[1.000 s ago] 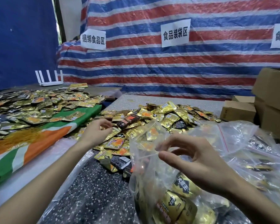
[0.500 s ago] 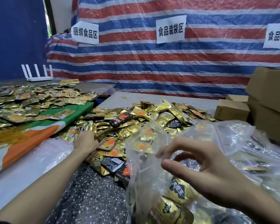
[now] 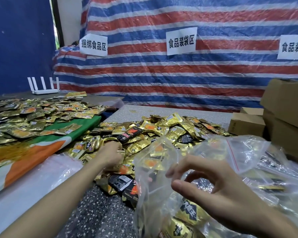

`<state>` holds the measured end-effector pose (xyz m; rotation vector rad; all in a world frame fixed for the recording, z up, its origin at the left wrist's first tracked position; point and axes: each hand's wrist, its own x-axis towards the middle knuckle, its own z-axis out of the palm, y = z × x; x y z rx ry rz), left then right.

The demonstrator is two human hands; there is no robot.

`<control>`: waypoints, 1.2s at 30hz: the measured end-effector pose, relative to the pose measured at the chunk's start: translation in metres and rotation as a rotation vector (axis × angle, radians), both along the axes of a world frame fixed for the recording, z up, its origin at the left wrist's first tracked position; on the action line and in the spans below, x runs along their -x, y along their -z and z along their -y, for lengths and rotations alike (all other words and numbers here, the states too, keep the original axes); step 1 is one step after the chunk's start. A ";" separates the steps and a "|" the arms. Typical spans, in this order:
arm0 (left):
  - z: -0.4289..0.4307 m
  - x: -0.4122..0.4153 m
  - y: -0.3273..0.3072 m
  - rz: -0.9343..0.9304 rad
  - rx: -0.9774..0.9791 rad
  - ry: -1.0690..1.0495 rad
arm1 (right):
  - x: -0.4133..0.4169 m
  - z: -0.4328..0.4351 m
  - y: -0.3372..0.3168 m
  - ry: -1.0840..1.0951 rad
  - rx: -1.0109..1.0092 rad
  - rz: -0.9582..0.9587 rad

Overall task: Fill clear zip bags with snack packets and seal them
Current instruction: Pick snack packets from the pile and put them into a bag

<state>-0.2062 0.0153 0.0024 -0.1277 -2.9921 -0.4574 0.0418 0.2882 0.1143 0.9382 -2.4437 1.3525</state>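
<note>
Part-filled bag [image 3: 144,170] is held open at the mouth by the curled right hand [image 3: 213,191]. Left hand [image 3: 110,152] is dug into packets [image 3: 162,127] on the table [image 3: 100,212]; whether any are gripped cannot be told. Risk: the limp rim may be let slip, the mouth collapsed, and packets dropped beside it.

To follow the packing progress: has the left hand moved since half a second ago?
Yes. The left hand moved right, deeper into the snack packets, closer to the black-and-red packet.
</note>
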 end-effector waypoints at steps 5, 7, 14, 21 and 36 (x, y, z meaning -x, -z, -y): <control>-0.032 0.029 0.011 -0.062 0.124 0.012 | 0.005 -0.005 0.000 0.010 -0.002 0.007; -0.041 0.038 0.016 -0.086 0.161 -0.004 | 0.006 -0.009 0.001 0.018 -0.001 0.002; -0.059 0.056 0.034 -0.115 0.156 -0.091 | 0.006 -0.016 0.001 0.042 -0.008 0.008; -0.057 0.037 0.022 -0.279 -0.025 -0.067 | 0.000 -0.019 -0.001 0.026 -0.007 -0.005; 0.014 -0.131 -0.162 0.002 -1.196 0.246 | -0.015 -0.007 -0.003 0.043 -0.027 -0.047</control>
